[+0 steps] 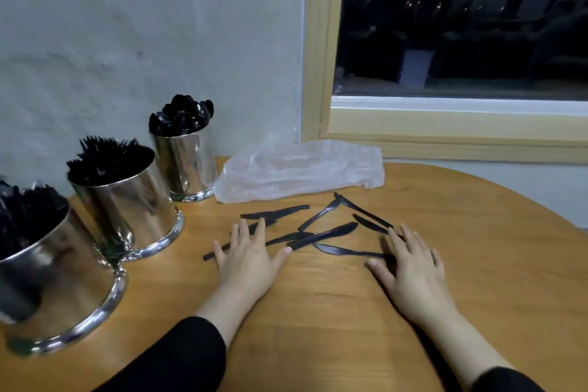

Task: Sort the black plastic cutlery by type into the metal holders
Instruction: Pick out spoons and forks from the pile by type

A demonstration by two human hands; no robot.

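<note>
Both hands flat on the wooden surface [318, 312], palms down. Left hand [246, 259] with fingers straight and spread, fingertips over the ends of two knives at the left of the scatter, pressing or just touching, gripping nothing. Right hand [410, 270] likewise splayed, fingers apart, tips on the handle ends at the right of the scatter, nothing pinched.

Between and just beyond the hands, loose black knives [321, 235], roughly nine, lying crossed and overlapping; all look like knives, no forks or spoons among them as far as visible. Probably hands set either side to rake the scatter together into one bundle, quicker than lifting singly.

Along the left edge, three metal holders in a row against the wall: nearest holder [54, 289], already packed, contents too dark to tell for sure; middle holder [127, 200] bristling with fork tines; far holder [186, 162] full of spoon bowls. Likely knives for the nearest one, given what the others hold. Crumpled clear plastic bag [299, 170] behind the scatter, near the window frame [318, 73].

Open room: bare wood in front of the hands toward the body and out to the right, where the curved rim falls away. Tight at left, holders touching or nearly so; a sweep leftward risks knocking the nearest rim.
</note>
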